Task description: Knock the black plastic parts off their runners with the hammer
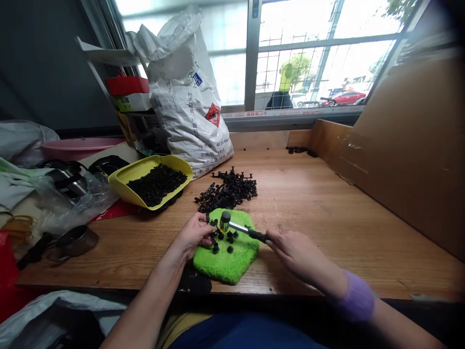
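A green fuzzy cloth (pixel 232 269) lies on the wooden table near its front edge. At the cloth's left side my left hand (pixel 192 236) pinches a small black part (pixel 213 236), with its fingertips pressed together. My right hand (pixel 290 249) is wrapped round the black handle of a small hammer (pixel 242 228), whose metal shaft points left. The hammer's dark head is over the cloth, beside my left fingertips. Several small black pieces (pixel 230 249) rest on the cloth below the head. Behind the cloth is a pile of black parts (pixel 232 190).
A yellow scoop tray (pixel 125 186) of black pieces and a big white sack (pixel 189 111) stand behind on the left. A metal cup (pixel 78 241) sits at far left. A cardboard sheet (pixel 410 145) rises along the right side.
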{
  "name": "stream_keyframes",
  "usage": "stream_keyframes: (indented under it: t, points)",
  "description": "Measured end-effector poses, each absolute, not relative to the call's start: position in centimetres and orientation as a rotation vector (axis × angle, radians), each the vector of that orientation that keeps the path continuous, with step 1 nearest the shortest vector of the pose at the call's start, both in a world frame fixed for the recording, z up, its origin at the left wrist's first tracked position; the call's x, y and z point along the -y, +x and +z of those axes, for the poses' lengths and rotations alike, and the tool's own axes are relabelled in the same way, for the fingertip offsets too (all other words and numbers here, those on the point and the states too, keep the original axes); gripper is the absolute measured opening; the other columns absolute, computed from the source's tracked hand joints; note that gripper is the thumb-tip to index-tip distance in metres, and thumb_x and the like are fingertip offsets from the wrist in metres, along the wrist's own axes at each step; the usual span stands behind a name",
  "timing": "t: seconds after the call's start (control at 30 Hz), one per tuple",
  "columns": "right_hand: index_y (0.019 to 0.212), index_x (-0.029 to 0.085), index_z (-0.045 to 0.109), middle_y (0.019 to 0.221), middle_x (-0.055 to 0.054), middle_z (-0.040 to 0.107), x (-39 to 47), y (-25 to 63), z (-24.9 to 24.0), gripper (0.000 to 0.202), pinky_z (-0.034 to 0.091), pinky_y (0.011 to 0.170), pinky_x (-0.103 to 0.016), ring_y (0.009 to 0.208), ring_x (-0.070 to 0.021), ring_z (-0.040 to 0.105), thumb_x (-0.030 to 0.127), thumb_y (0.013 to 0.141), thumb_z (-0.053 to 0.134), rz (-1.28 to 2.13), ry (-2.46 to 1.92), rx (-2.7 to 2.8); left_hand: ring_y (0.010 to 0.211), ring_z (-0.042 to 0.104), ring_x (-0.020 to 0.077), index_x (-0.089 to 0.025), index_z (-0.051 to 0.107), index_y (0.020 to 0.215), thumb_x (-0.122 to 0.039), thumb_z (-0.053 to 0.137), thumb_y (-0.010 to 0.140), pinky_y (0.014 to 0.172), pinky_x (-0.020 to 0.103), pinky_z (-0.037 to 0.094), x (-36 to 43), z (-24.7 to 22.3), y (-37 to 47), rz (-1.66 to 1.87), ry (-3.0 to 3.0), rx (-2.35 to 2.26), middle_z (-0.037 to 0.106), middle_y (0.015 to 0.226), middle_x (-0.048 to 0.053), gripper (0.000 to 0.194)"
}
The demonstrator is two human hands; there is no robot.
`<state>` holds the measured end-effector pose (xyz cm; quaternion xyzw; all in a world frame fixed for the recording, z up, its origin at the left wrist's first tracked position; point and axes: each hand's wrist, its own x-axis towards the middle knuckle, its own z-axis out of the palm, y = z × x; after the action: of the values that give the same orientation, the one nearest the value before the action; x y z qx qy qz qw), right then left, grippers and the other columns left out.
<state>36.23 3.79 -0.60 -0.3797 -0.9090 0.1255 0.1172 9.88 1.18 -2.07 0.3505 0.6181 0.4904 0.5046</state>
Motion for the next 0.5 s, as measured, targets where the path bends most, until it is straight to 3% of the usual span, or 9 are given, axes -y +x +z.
stream_keyframes:
  t: [0.1,0.23,0.33,0.5]
  points:
    - [0.082,0.02,0.041,0.065,0.0,0.052,-3.66,36.22,-0.55,0.024,0.029,0.052,-0.025,0.055,-0.0147,0.048,0.032,0.097,0.025,0.412,-1.029,2.534,0.041,0.048,0.0058,-0.02,0.036,0.081,-0.018,0.067,0.059,0.035,0.013,0.039,-1.18,-2.09,9.95,1.206,0.856,-1.458,0.053,0.055,-0.008,0.038]
    - [0.075,0.02,0.042,0.058,0.0,0.05,-3.55,36.11,-0.58,0.024,0.022,0.047,-0.026,0.048,-0.0151,0.045,0.031,0.094,0.033,0.247,-1.121,2.708,0.04,0.047,0.0058,-0.021,0.035,0.081,-0.019,0.066,0.059,0.035,0.014,0.04,-1.17,-2.09,10.1,1.215,0.879,-1.486,0.05,0.052,-0.01,0.038]
    - [0.081,0.02,0.044,0.065,-0.001,0.054,-3.61,35.79,-0.75,0.023,0.027,0.051,-0.025,0.055,-0.0154,0.05,0.029,0.096,0.029,0.266,-1.081,2.652,0.038,0.045,0.0053,-0.021,0.035,0.08,-0.019,0.067,0.058,0.034,0.014,0.039,-1.23,-2.06,10.2,1.227,0.876,-1.494,0.047,0.049,-0.012,0.038]
    - [0.077,0.02,0.046,0.059,-0.001,0.051,-3.84,35.49,-0.83,0.026,0.022,0.047,-0.026,0.048,-0.0153,0.045,0.033,0.094,0.033,0.179,-1.151,2.74,0.041,0.052,0.0074,-0.02,0.037,0.082,-0.021,0.07,0.059,0.038,0.015,0.042,-1.34,-2.17,9.97,1.214,0.882,-1.493,0.051,0.053,-0.01,0.04]
